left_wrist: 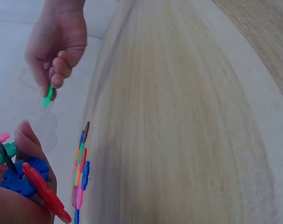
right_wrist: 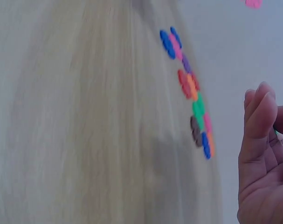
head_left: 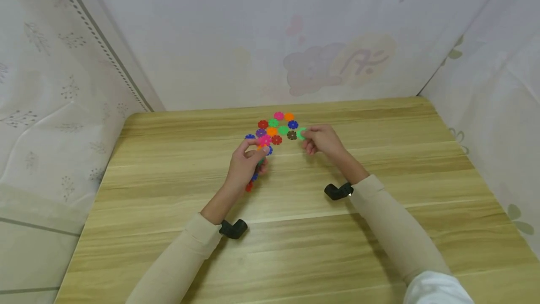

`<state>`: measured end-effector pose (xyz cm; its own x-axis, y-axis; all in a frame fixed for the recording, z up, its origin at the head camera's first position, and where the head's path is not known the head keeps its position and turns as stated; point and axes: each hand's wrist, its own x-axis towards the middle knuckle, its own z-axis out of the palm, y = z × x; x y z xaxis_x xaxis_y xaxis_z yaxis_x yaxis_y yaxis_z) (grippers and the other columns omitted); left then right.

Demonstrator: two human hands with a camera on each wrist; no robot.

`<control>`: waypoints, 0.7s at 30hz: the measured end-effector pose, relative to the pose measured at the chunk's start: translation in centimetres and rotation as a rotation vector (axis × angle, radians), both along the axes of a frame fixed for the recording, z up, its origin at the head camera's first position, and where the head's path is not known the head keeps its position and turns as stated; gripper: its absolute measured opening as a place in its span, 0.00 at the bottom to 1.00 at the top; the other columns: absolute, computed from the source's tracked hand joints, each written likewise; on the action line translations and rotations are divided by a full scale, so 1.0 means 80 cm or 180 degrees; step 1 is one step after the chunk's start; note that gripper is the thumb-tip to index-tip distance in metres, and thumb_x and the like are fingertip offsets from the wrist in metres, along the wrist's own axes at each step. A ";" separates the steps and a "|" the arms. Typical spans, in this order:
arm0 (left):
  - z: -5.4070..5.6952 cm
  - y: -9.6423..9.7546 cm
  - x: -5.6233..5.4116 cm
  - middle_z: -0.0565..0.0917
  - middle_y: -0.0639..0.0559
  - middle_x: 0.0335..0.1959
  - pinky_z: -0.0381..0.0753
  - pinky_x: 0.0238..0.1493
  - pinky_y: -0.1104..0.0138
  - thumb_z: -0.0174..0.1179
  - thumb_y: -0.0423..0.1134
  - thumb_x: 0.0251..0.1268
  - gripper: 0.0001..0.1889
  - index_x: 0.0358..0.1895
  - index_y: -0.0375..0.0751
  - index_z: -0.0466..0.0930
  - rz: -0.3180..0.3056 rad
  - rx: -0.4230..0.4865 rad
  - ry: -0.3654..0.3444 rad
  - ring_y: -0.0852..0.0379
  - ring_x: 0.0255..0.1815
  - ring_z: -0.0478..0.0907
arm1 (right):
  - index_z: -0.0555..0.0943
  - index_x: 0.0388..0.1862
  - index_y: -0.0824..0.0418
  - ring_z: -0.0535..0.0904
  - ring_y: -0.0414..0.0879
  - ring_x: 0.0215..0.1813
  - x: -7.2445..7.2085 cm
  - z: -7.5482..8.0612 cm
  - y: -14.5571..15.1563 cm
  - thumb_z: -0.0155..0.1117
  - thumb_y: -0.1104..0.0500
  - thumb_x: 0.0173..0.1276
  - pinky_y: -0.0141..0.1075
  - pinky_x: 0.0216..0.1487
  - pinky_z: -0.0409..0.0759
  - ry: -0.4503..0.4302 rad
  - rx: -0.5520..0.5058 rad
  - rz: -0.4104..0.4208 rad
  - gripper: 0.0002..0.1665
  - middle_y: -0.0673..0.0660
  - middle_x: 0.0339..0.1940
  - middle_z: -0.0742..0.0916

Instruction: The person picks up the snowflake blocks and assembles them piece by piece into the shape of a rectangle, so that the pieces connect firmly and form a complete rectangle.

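Observation:
My left hand (head_left: 242,168) grips a joined chain of notched plastic flower discs. In the left wrist view, a blue disc (left_wrist: 24,177), a red disc (left_wrist: 45,192) and a green disc (left_wrist: 6,153) of this chain show beside the fingers; part of it is hidden by the hand. Between thumb and fingers my right hand (head_left: 326,140) pinches a single green disc (head_left: 301,133), held above the table and apart from the chain. Only a sliver of that disc shows in the right wrist view, behind the fingers (right_wrist: 260,116).
Loose discs lie in a cluster towards the table's back edge, among them a brown disc (head_left: 292,135), a dark red disc (head_left: 276,140) and an orange disc (head_left: 288,117). Behind the wooden table (head_left: 379,247) hangs a pale printed curtain (head_left: 211,36).

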<state>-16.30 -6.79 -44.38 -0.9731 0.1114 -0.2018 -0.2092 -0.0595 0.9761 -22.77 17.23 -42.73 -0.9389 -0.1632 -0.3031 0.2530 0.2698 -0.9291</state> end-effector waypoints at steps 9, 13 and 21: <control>0.002 0.002 -0.002 0.81 0.32 0.32 0.82 0.27 0.67 0.64 0.46 0.65 0.19 0.54 0.44 0.71 -0.0063 -0.0118 -0.0012 0.55 0.18 0.75 | 0.78 0.42 0.75 0.76 0.43 0.17 0.011 0.024 -0.022 0.59 0.56 0.72 0.33 0.23 0.81 0.0078 -0.0054 0.0104 0.19 0.58 0.22 0.83; 0.001 0.003 -0.001 0.81 0.31 0.31 0.83 0.28 0.65 0.63 0.45 0.66 0.18 0.53 0.43 0.72 -0.0081 -0.0296 0.0102 0.53 0.19 0.75 | 0.80 0.35 0.70 0.76 0.43 0.16 0.015 0.029 -0.032 0.59 0.57 0.72 0.32 0.22 0.80 0.0095 -0.0084 0.0143 0.15 0.56 0.20 0.83; -0.003 0.006 0.001 0.81 0.34 0.30 0.73 0.23 0.71 0.63 0.46 0.66 0.19 0.54 0.43 0.72 -0.0182 -0.0460 0.0238 0.50 0.20 0.74 | 0.80 0.31 0.69 0.76 0.45 0.15 0.019 0.029 -0.044 0.58 0.58 0.73 0.33 0.20 0.80 0.0171 -0.0209 0.0253 0.15 0.57 0.19 0.83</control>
<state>-16.20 -6.35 -44.63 -0.9789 0.1419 -0.1469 -0.1346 0.0925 0.9866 -21.22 13.73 -40.38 -0.9368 -0.2556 -0.2387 0.1825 0.2251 -0.9571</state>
